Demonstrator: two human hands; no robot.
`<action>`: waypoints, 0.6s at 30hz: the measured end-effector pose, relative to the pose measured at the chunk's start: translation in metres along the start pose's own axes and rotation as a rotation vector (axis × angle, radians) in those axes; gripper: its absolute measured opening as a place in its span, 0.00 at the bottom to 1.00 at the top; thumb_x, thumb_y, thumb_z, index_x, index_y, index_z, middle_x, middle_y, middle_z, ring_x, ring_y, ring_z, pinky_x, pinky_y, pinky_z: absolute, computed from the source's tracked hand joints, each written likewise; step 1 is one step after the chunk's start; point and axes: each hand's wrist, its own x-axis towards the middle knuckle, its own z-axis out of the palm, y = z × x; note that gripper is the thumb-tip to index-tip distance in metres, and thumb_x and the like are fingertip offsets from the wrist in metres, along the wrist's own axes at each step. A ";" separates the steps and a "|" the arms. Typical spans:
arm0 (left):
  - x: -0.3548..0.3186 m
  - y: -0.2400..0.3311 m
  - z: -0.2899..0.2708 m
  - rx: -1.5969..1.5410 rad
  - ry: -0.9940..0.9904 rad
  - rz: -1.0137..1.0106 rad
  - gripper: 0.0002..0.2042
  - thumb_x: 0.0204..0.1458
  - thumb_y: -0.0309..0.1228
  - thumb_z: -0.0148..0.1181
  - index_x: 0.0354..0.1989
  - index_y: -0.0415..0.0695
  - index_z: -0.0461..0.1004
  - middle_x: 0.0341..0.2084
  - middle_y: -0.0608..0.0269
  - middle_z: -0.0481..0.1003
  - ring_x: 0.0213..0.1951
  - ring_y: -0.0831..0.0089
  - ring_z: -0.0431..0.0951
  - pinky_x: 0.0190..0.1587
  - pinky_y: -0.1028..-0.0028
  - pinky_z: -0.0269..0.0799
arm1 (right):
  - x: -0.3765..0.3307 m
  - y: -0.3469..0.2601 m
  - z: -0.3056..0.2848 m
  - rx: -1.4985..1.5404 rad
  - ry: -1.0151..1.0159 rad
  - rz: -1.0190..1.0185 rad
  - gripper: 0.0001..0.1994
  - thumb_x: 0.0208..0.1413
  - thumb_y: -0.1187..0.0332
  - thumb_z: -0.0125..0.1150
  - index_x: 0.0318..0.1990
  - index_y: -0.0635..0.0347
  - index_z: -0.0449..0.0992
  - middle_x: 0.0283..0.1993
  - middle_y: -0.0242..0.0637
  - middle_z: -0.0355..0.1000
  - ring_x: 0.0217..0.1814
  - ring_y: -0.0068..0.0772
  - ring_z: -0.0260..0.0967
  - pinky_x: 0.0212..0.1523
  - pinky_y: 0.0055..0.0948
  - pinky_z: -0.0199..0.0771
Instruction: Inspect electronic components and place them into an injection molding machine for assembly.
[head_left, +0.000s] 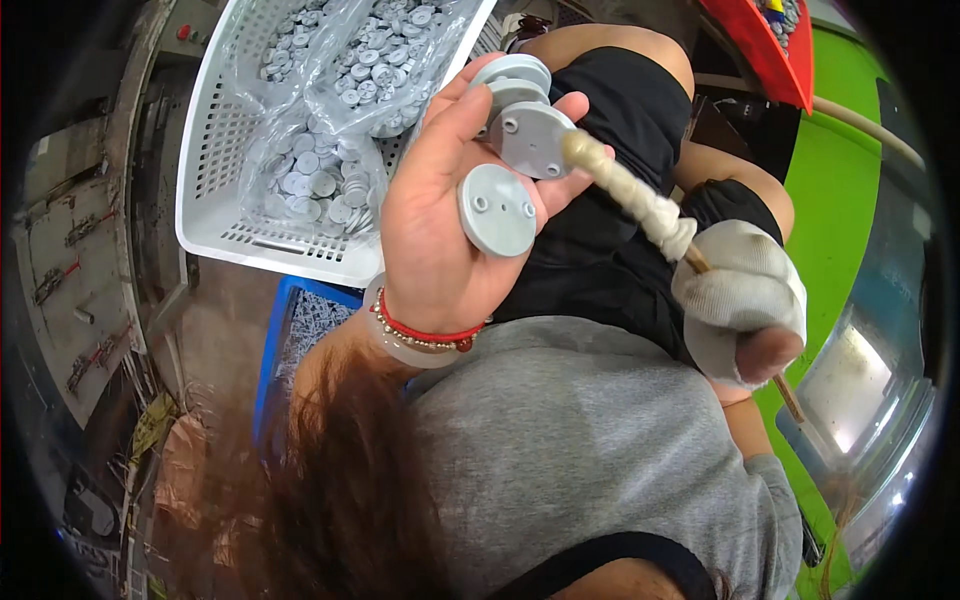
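Observation:
My left hand [450, 210] is raised palm up and holds several grey plastic discs [497, 209], each with two small holes. My right hand [745, 300] wears a white fabric glove and grips a thin wooden stick [640, 200] wrapped in whitish cloth. The stick's tip touches the disc held at my left fingertips [530, 138]. A red bead bracelet and a pale bangle [425, 338] circle my left wrist.
A white perforated basket [225, 150] at upper left holds clear bags of many more grey discs [340, 90]. A blue crate [285, 330] sits under it. A red bin [770, 50] is at upper right, beside a green machine surface [840, 200]. My lap lies below.

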 end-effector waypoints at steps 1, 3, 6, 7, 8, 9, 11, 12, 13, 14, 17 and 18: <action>0.001 -0.001 -0.001 -0.027 -0.032 -0.009 0.17 0.61 0.37 0.35 0.54 0.43 0.62 0.51 0.57 0.67 0.58 0.57 0.62 0.60 0.46 0.52 | 0.001 0.004 -0.003 0.081 -0.041 -0.081 0.23 0.62 0.61 0.41 0.24 0.71 0.73 0.27 0.48 0.71 0.22 0.37 0.68 0.17 0.30 0.68; 0.003 -0.001 -0.004 -0.048 -0.060 -0.014 0.17 0.61 0.37 0.36 0.54 0.43 0.62 0.51 0.57 0.67 0.58 0.57 0.62 0.60 0.46 0.53 | 0.005 0.014 0.001 0.079 -0.110 -0.203 0.22 0.63 0.61 0.40 0.25 0.71 0.72 0.28 0.47 0.71 0.21 0.36 0.66 0.18 0.29 0.68; 0.004 0.001 -0.009 -0.085 -0.180 -0.031 0.19 0.61 0.38 0.35 0.56 0.44 0.61 0.51 0.56 0.67 0.57 0.58 0.64 0.59 0.46 0.54 | 0.000 0.010 0.007 0.052 0.002 -0.109 0.22 0.62 0.58 0.43 0.29 0.70 0.73 0.28 0.46 0.70 0.21 0.35 0.65 0.21 0.28 0.69; 0.004 0.003 -0.009 -0.086 -0.232 -0.061 0.19 0.61 0.39 0.35 0.56 0.44 0.61 0.51 0.56 0.67 0.56 0.58 0.64 0.58 0.46 0.56 | 0.003 0.012 0.005 0.089 0.020 -0.135 0.23 0.62 0.55 0.44 0.31 0.71 0.73 0.30 0.45 0.70 0.22 0.34 0.66 0.22 0.28 0.70; 0.004 0.004 -0.008 -0.087 -0.284 -0.092 0.20 0.60 0.40 0.34 0.57 0.45 0.61 0.52 0.56 0.67 0.56 0.58 0.65 0.58 0.46 0.57 | 0.010 0.014 0.004 0.185 0.027 -0.139 0.17 0.57 0.60 0.54 0.34 0.71 0.72 0.33 0.47 0.69 0.26 0.36 0.68 0.26 0.28 0.71; 0.008 0.002 -0.010 -0.151 -0.389 -0.105 0.22 0.60 0.42 0.33 0.59 0.44 0.58 0.55 0.54 0.64 0.57 0.58 0.64 0.58 0.49 0.59 | 0.017 0.010 0.001 0.020 -0.064 -0.124 0.15 0.52 0.63 0.60 0.35 0.71 0.71 0.34 0.49 0.69 0.29 0.37 0.69 0.27 0.28 0.72; 0.003 0.003 -0.004 -0.113 -0.284 -0.120 0.20 0.60 0.42 0.35 0.57 0.46 0.58 0.54 0.56 0.64 0.55 0.58 0.66 0.56 0.48 0.61 | 0.021 0.012 0.012 -0.141 -0.098 -0.098 0.17 0.49 0.60 0.63 0.30 0.59 0.61 0.27 0.42 0.63 0.27 0.43 0.66 0.39 0.51 0.68; -0.002 0.005 0.007 -0.079 -0.181 -0.129 0.18 0.60 0.41 0.37 0.56 0.47 0.58 0.52 0.58 0.64 0.53 0.58 0.68 0.53 0.47 0.64 | 0.024 0.012 0.018 -0.152 -0.085 -0.123 0.20 0.43 0.62 0.69 0.31 0.60 0.61 0.28 0.44 0.66 0.30 0.44 0.68 0.43 0.51 0.68; -0.001 0.011 0.053 -0.040 0.287 -0.208 0.19 0.61 0.42 0.35 0.56 0.47 0.58 0.52 0.58 0.64 0.53 0.58 0.68 0.54 0.49 0.63 | 0.026 0.010 0.022 -0.184 -0.122 -0.081 0.21 0.41 0.63 0.70 0.32 0.61 0.61 0.30 0.45 0.67 0.31 0.44 0.68 0.43 0.50 0.68; 0.002 0.007 0.039 -0.042 0.287 -0.216 0.19 0.61 0.42 0.35 0.56 0.47 0.58 0.52 0.58 0.64 0.53 0.58 0.68 0.54 0.49 0.63 | 0.028 0.007 0.022 -0.215 -0.159 -0.039 0.21 0.40 0.64 0.71 0.33 0.61 0.62 0.31 0.46 0.68 0.33 0.44 0.69 0.44 0.49 0.69; 0.002 0.000 0.016 -0.126 -0.144 -0.174 0.26 0.60 0.45 0.28 0.62 0.42 0.53 0.58 0.44 0.57 0.57 0.56 0.64 0.56 0.60 0.64 | 0.043 -0.001 0.018 -0.210 -0.262 0.059 0.23 0.37 0.67 0.72 0.38 0.62 0.65 0.37 0.48 0.68 0.36 0.44 0.70 0.41 0.41 0.70; 0.004 -0.001 0.005 -0.127 -0.144 -0.171 0.26 0.60 0.45 0.28 0.62 0.42 0.53 0.58 0.44 0.57 0.57 0.56 0.64 0.56 0.60 0.64 | 0.044 -0.002 0.022 -0.259 -0.269 0.092 0.23 0.37 0.68 0.72 0.39 0.61 0.65 0.37 0.48 0.68 0.36 0.44 0.70 0.40 0.37 0.71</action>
